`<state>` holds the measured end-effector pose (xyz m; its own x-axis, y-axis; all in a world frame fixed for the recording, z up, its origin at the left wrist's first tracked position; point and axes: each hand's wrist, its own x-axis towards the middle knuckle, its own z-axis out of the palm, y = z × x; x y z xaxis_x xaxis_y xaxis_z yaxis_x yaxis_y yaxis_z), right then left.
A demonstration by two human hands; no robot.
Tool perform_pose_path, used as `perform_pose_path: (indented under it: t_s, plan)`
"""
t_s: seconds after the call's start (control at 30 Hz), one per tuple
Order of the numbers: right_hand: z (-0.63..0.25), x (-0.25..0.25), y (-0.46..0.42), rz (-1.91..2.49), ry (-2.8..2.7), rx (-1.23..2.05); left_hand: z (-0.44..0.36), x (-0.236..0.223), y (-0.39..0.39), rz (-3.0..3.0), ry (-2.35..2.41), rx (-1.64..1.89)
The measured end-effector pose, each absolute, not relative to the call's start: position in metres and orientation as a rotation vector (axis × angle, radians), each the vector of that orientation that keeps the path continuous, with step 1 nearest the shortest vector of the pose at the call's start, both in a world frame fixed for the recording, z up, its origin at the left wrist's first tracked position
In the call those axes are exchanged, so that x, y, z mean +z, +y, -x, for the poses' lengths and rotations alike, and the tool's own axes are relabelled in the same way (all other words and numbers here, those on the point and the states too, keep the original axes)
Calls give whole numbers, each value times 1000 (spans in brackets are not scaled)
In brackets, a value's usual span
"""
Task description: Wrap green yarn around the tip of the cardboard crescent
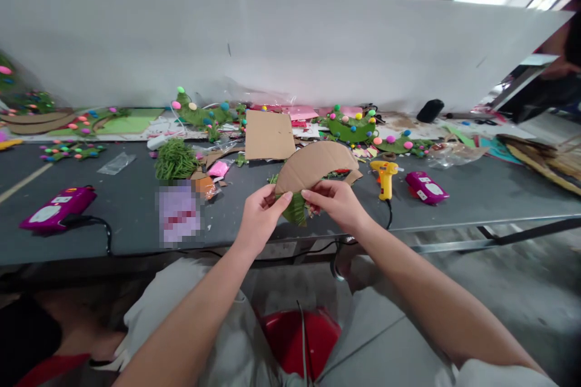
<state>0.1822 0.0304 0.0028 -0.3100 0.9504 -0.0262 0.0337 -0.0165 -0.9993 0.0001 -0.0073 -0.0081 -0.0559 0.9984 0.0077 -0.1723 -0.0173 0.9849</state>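
Note:
A curved, crescent-shaped piece of brown cardboard is held up over the front edge of the dark table. My left hand pinches its lower left end, thumb on top. My right hand grips the lower edge just right of that, fingers closed. Between the two hands a strip of green leafy material hangs from the cardboard's underside.
A yellow glue gun stands right of my hands, a magenta box beyond it and another magenta box at far left. A green bundle, a flat cardboard sheet and pom-pom decorated green crescents lie further back. A white board backs the table.

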Motion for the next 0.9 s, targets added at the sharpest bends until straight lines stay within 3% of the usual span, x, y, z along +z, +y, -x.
perform_pose_path:
  t_s: [0.5,0.67,0.9]
  plan:
    - [-187,3,38,1107,-1633,1445,4,-8,-1,-1065,1058,1371]
    - [-225,22,49,1311,-1938,1106,11,-8,4,-1003,1068,1420]
    - [-281,20,65,1571,-2269,998,19,-8,9,-981,1062,1446]
